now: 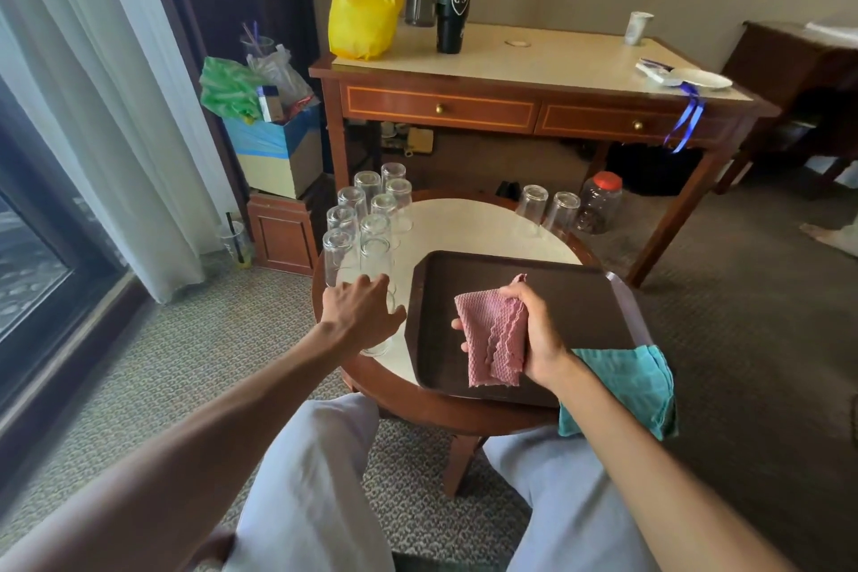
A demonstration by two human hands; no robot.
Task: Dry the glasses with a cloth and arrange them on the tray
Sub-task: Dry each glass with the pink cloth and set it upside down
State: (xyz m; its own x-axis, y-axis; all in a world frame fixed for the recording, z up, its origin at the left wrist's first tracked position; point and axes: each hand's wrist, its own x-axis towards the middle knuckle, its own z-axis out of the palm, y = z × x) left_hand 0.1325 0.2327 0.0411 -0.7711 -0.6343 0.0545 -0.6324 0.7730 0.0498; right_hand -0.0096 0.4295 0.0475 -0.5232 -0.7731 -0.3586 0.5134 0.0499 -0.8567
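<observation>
**Left grip on the nearest glass, cloth waiting over the tray**

The left grip [360,311] is wrapped round the lower part of the nearest glass [377,260], fingers curled over its far side and thumb on the side facing the tray [571,293]. Whether the glass is squeezed firmly or only touched cannot be told. The glass stands upside down on the tabletop [464,223], just off the tray's left edge. Its long axis is upright, and its rim appears to rest on the surface below the hand.

The right grip [541,330] hangs above the near half of the tray, pinching a folded pink cloth [492,334] between thumb and fingers, and the cloth drapes down toward the tray's near edge. The glass lies to the left of the cloth hand. The left hand is clearly the nearer one, so the likely next step is to lift the glass and carry it rightward to meet the cloth.

The remaining glasses [353,204] stand inverted in two close rows, running from the tray's left side toward its far-left corner. Lifting the held one straight up would lower the risk of knocking its neighbours. Another pair of glasses [548,209] stands inverted beyond the tray's far edge. A teal cloth [622,390] lies at the tray's near-right corner, hanging over the tabletop's edge. The tray holds no glasses, so the task looks to be at its very start.
</observation>
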